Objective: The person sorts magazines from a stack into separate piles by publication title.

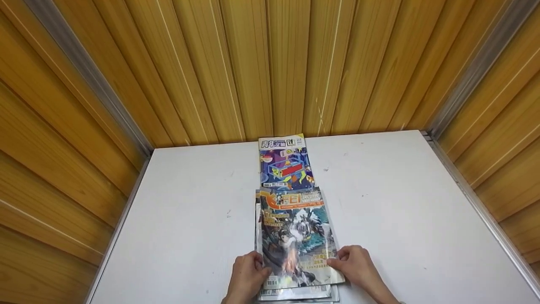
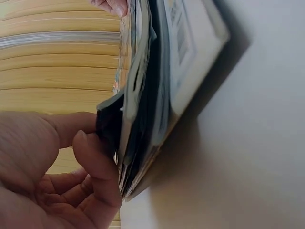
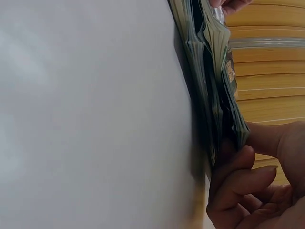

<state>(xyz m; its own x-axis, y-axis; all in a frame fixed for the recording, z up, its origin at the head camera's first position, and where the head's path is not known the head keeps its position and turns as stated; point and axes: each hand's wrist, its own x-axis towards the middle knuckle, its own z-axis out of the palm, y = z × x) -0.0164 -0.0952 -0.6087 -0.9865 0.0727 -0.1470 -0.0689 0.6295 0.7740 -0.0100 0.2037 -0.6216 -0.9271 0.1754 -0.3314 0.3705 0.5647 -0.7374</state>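
Note:
A glossy magazine (image 1: 295,232) with an orange title and a dark illustrated cover lies on top of a stack of magazines (image 1: 299,292), whose edges show below it. My left hand (image 1: 247,274) pinches its left edge near the lower corner. On the opposite edge, my right hand (image 1: 356,266) pinches it between thumb and fingers. In the left wrist view, a dark cover corner (image 2: 109,119) bends up by the left thumb. The right wrist view shows loose page edges (image 3: 217,86) with gaps between the layers; the right fingertips are partly hidden there.
Beyond the stack, a purple-and-blue magazine (image 1: 287,166) lies near the back wall, its lower end meeting the top magazine. Everything rests on a white table (image 1: 194,219). Wood-patterned panels (image 1: 253,67) enclose the back and both sides, with grey metal strips (image 1: 468,76) at the corners.

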